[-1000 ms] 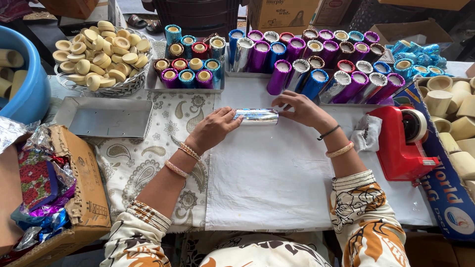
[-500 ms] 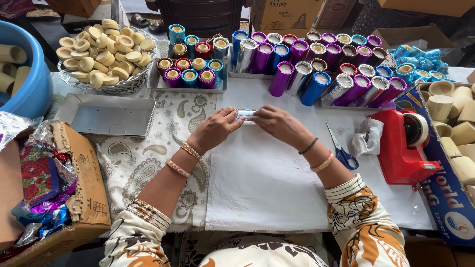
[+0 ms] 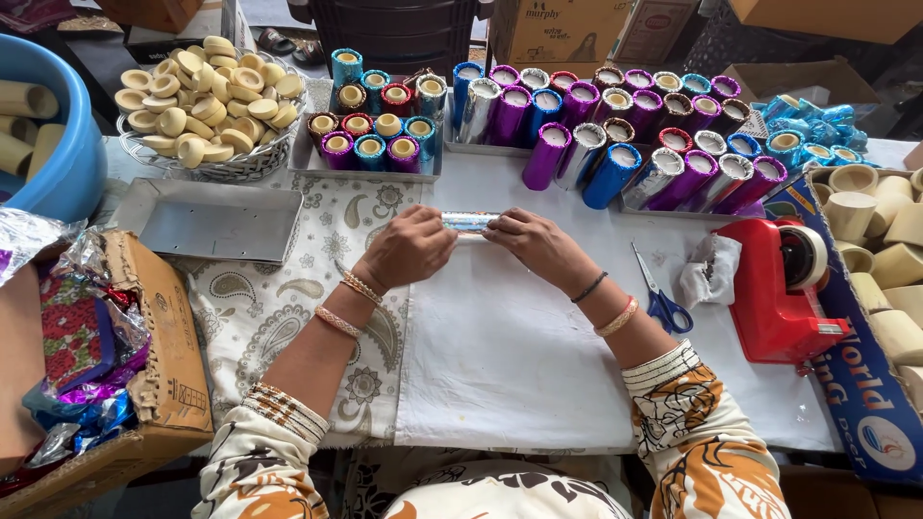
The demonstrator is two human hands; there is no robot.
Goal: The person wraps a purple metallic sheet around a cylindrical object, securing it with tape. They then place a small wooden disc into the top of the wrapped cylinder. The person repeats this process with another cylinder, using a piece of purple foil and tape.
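A short tube wrapped in shiny silver foil [image 3: 470,222] lies across the white cloth [image 3: 519,365] at the table's middle. My left hand [image 3: 409,248] grips its left end and my right hand [image 3: 532,242] grips its right end, fingers curled over it. Only the tube's middle shows between the hands. Both wrists carry bangles.
Foil-wrapped tubes in purple, blue, silver and red [image 3: 615,125] fill trays at the back. A basket of bare tan tubes [image 3: 207,96] and an empty metal tray [image 3: 212,221] sit left. Blue-handled scissors [image 3: 659,303] and a red tape dispenser [image 3: 784,293] lie right. A cardboard box of foil sheets [image 3: 106,365] stands at the left edge.
My right hand has slid left along the tube toward my left hand, uncovering the scissors. The hands now sit closer together over the tube.
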